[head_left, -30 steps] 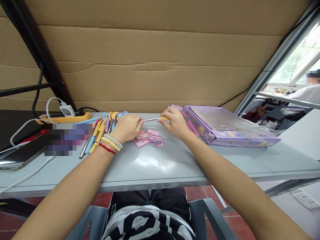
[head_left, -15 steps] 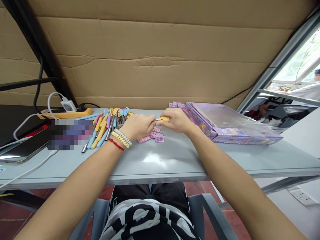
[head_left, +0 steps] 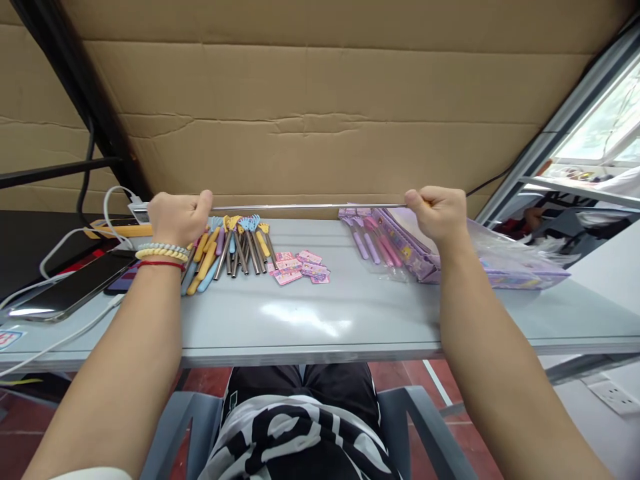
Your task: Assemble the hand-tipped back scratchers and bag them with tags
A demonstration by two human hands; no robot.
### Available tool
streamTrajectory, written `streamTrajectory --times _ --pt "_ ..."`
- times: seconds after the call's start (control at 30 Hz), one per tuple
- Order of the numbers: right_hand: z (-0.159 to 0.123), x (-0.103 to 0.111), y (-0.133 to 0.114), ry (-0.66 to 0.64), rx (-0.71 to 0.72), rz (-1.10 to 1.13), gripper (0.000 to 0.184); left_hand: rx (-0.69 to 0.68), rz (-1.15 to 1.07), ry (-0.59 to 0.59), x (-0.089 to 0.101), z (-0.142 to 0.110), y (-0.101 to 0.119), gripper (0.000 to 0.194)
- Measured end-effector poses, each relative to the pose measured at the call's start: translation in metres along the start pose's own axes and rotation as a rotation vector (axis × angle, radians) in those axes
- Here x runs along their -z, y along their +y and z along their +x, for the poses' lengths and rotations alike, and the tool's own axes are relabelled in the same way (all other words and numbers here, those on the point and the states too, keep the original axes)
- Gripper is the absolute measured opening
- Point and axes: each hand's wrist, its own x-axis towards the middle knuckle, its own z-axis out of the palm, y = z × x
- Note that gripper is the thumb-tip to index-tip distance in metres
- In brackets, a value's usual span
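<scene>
A telescopic back scratcher [head_left: 310, 206] stretches level above the back of the table, its thin metal rod drawn out long. My left hand [head_left: 177, 215] is closed in a fist round its left end. Round the other end my right hand [head_left: 440, 212] is closed, a bit of yellow showing at the thumb. Both ends are mostly hidden by the fingers. Right of my left hand lies a pile of collapsed back scratchers [head_left: 245, 243] with yellow, blue and purple parts. Small pink and purple cards [head_left: 300, 267] lie beside the pile.
Purple and pink back scratchers [head_left: 373, 243] in clear wrapping lie against a purple box [head_left: 515, 275] with clear plastic on it. Phones [head_left: 75, 283] and white cables are at the left. Cardboard [head_left: 310, 160] stands behind the table [head_left: 310, 320]. A metal frame post is at the right.
My hands have moved wide apart from the middle, left and right. The back scratcher between them has gone from short to fully drawn out.
</scene>
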Motion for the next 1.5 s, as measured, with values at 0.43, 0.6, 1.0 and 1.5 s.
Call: streamTrajectory --times 0.43,0.6,1.0,1.5 --pt "0.0 0.034 0.013 0.246 -0.336 -0.043 0.028 0.182 -0.045 0.208 -0.01 0.005 -0.034 0.049" --pt "0.002 0.035 0.018 0.361 -0.419 -0.044 0.029 0.234 -0.055 0.236 -0.014 0.007 -0.041 0.047" --pt "0.004 0.001 -0.002 0.225 -0.499 -0.151 0.035 0.363 0.074 0.271 -0.005 0.002 -0.029 0.043" --pt "-0.046 -0.082 -0.1 -0.377 -0.055 0.005 0.055 -0.27 -0.1 0.031 0.006 -0.06 0.119 0.056"
